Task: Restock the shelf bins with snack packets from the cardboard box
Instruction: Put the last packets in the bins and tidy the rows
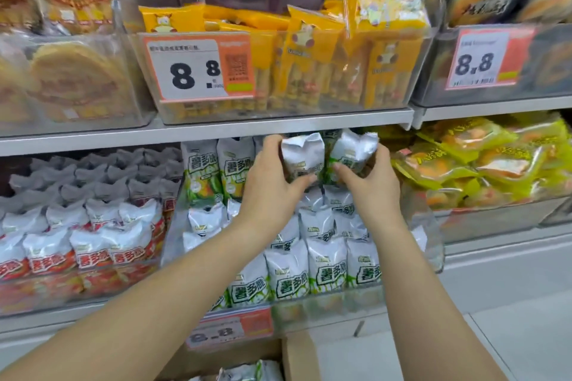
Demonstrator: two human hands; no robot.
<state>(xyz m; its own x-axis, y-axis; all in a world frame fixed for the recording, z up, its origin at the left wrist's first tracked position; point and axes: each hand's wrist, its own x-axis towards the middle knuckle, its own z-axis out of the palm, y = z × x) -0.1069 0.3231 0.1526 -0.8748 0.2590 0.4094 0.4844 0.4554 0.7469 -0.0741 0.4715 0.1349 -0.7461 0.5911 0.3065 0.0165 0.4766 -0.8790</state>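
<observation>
My left hand (272,189) grips a white-and-green snack packet (303,155) and my right hand (371,185) grips a second one (353,148). Both packets are upright, side by side, high at the back of a clear shelf bin (430,226) under the upper shelf edge. That bin holds several rows of the same green packets (309,272). The cardboard box (297,356) sits at the bottom of the view below the bin, with more green packets (250,371) showing inside it.
A bin of white-and-red packets (77,241) stands to the left and yellow-green bags (483,161) to the right. Above, a grey shelf (216,130) carries a bin of yellow packs (309,49) with an 8.8 price tag (198,68).
</observation>
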